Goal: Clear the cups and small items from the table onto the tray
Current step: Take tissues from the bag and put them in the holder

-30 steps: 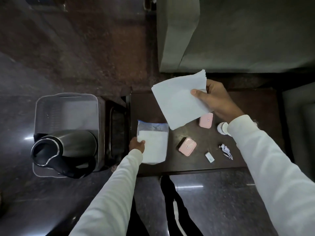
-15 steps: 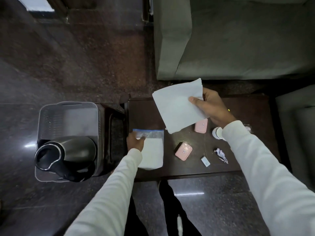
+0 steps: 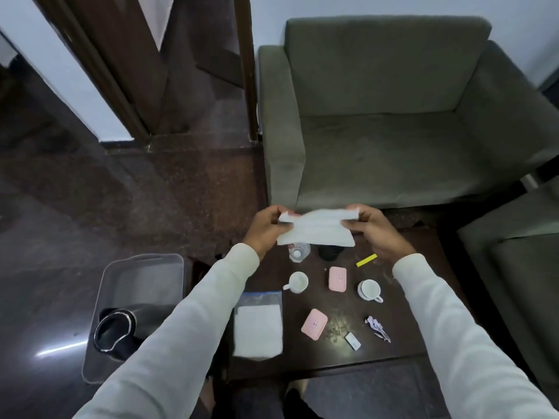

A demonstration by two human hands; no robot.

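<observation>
Both hands hold a white tissue stretched between them above the far side of the dark table. My left hand pinches its left end and my right hand its right end. Below on the table stand two white cups, one left of centre, the other to the right. Two pink cases lie between and in front of them. The grey tray sits left of the table with a black kettle in it.
A zip bag of tissues lies at the table's left front. A clear bottle, a dark object, a yellow strip, a small white box and a crumpled wrapper are also on the table. Green armchairs stand behind and right.
My left hand has let go of the zip bag and risen to take the tissue's left end. The tissue is now held flat between both hands. The camera has tilted up.
</observation>
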